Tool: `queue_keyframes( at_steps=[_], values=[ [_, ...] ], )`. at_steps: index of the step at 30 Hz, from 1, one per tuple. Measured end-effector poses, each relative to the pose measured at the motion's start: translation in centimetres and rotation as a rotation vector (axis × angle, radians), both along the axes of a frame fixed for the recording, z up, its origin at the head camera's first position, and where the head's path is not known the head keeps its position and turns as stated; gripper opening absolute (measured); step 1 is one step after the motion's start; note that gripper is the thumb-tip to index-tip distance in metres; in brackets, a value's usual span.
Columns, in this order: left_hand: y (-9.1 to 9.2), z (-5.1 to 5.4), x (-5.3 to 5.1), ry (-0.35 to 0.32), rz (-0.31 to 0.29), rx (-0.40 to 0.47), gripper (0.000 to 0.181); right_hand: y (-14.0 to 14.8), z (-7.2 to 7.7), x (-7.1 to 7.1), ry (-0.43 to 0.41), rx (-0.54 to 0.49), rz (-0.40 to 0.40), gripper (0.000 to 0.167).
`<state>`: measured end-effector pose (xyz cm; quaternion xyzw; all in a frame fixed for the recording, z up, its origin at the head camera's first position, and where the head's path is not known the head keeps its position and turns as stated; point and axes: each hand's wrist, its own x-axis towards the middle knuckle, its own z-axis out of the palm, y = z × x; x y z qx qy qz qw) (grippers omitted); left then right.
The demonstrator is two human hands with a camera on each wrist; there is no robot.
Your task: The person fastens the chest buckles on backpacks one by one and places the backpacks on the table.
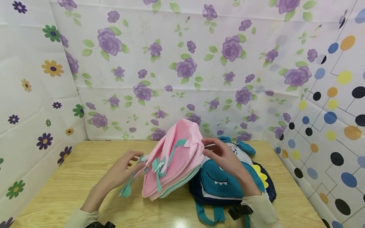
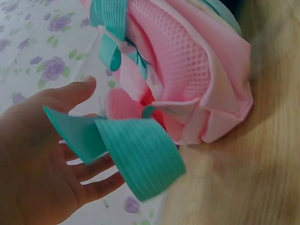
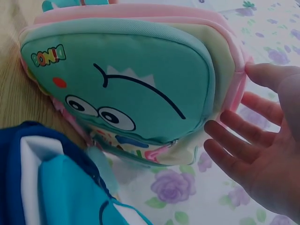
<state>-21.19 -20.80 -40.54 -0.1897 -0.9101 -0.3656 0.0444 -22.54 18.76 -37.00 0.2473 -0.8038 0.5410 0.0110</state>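
A pink backpack [image 1: 182, 158] stands tilted on the table, its straps toward the left. My left hand [image 1: 122, 169] is beside it with fingers spread; in the left wrist view a loose teal strap [image 2: 143, 157] hangs across the fingers of that hand [image 2: 51, 154], which are not closed on it. My right hand [image 1: 223, 155] touches the upper right edge of the pink backpack. In the right wrist view, the thumb and extended fingers of that hand [image 3: 258, 136] rest at the pink edge, beside the mint front pocket [image 3: 140, 70] with a cartoon face.
A blue backpack [image 1: 225, 183] with a toothed smile and yellow spikes lies right of the pink one, under my right forearm. Its strap [image 1: 209, 217] trails toward the table's front. Flowered cloth [image 1: 176, 72] hangs behind the wooden table [image 1: 71, 177], and a dotted cloth [image 1: 330, 126] on the right.
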Motion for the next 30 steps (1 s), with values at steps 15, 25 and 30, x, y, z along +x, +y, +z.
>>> queue_keyframes(
  at_steps=[15, 25, 30],
  values=[
    [-1.2, -2.3, -0.1, -0.194, 0.036, 0.037, 0.061, 0.5, -1.9, -0.4, -0.010, 0.045, 0.082, 0.036],
    [-1.5, -3.1, -0.1, -0.263, 0.035, 0.016, 0.065, 0.1, -3.5, -0.4, -0.065, 0.089, 0.102, 0.038],
    [-1.7, -3.3, 0.0, -0.289, 0.058, 0.029, 0.070, 0.1, -4.0, -0.7, -0.069, 0.101, 0.112, 0.037]
  ],
)
